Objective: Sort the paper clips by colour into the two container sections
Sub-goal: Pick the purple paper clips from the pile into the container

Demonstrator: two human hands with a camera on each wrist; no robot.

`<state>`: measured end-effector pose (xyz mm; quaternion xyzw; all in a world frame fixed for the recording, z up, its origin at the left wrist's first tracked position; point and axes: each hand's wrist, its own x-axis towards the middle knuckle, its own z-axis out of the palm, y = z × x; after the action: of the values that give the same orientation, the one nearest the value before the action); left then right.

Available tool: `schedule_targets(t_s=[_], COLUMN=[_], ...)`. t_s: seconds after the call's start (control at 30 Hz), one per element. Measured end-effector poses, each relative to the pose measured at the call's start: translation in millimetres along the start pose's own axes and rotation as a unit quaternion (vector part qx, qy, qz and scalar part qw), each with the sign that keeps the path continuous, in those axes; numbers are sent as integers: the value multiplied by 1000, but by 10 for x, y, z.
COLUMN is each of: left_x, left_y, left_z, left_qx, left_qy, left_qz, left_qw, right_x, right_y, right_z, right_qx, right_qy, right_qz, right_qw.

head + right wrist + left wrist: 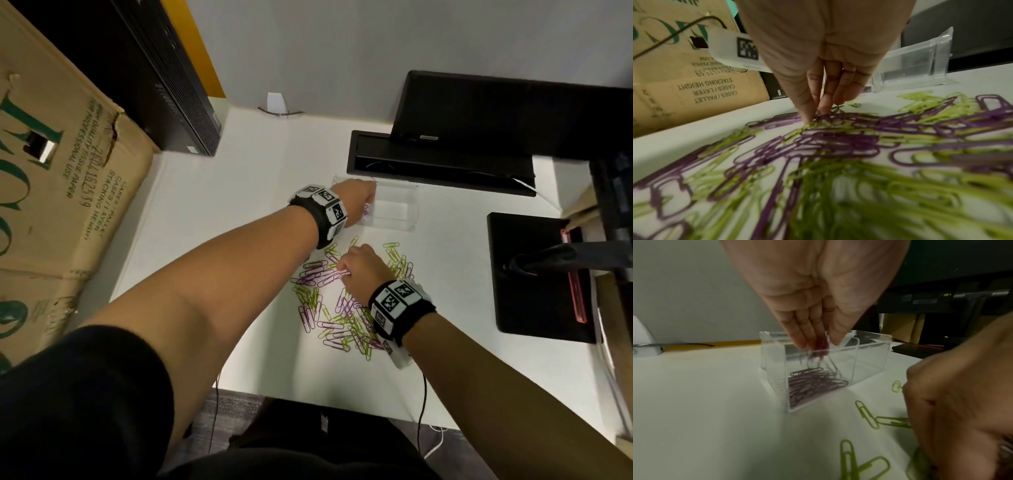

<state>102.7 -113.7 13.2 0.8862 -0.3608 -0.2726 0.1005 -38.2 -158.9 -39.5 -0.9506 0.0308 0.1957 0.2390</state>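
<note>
A clear two-section container (416,209) stands on the white table. Its left section holds several purple clips (813,384); the right section (869,363) looks empty. My left hand (368,205) hovers over the left section, fingertips (797,337) pinching blurred purple clips (821,345) that hang into it. A mixed pile of purple and green paper clips (342,318) lies nearer me. My right hand (344,272) reaches into the pile's far-left part, and its thumb and fingers (807,113) pinch at a purple clip (826,116) there.
A big cardboard box (51,188) and a black computer tower (164,78) line the left side. A black cable tray (438,164) and monitor (513,109) sit behind the container, a black monitor base (534,274) to the right. Loose green clips (867,415) lie before the container.
</note>
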Motion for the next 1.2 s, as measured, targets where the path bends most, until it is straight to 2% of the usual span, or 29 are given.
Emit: schedule_targets(t_s=[0.13, 0.2, 0.27, 0.33, 0.4, 0.47, 0.6, 0.77, 1.03, 1.2], left_x=[-210, -393, -617, -809, -953, -1045, -1113, -1128, -1107, -1075], left_y=[-150, -213, -302, -423, -533, -589, -650, -685, -688, -665], left_z=[15, 74, 193, 361, 537, 674, 863, 938, 957, 921], left_qx=[-69, -100, -125, -121, -104, -97, -70, -67, -95, -134], left_qy=[103, 140, 119, 67, 26, 14, 22, 41, 40, 22], left_qz=[13, 10, -18, -49, -63, -67, -62, -73, -109, -138], left_qw=[992, 985, 985, 989, 992, 993, 995, 994, 989, 981], right_x=[-8, -31, -58, -77, -69, -31, 18, 86, 14, 20], right_y=[14, 59, 87, 96, 74, 34, -94, -89, 111, 182], right_z=[10, -16, -77, -135, -163, -147, -48, 60, -31, -104], right_qx=[1, 52, 148, 221, 254, 270, 216, 88, 158, 107], right_qy=[4, 27, 58, 69, 61, 45, 13, 23, 70, 89], right_qz=[-4, 17, 43, 45, 44, 58, 36, 40, 94, 147], right_qw=[1000, 998, 986, 972, 964, 960, 976, 995, 980, 979])
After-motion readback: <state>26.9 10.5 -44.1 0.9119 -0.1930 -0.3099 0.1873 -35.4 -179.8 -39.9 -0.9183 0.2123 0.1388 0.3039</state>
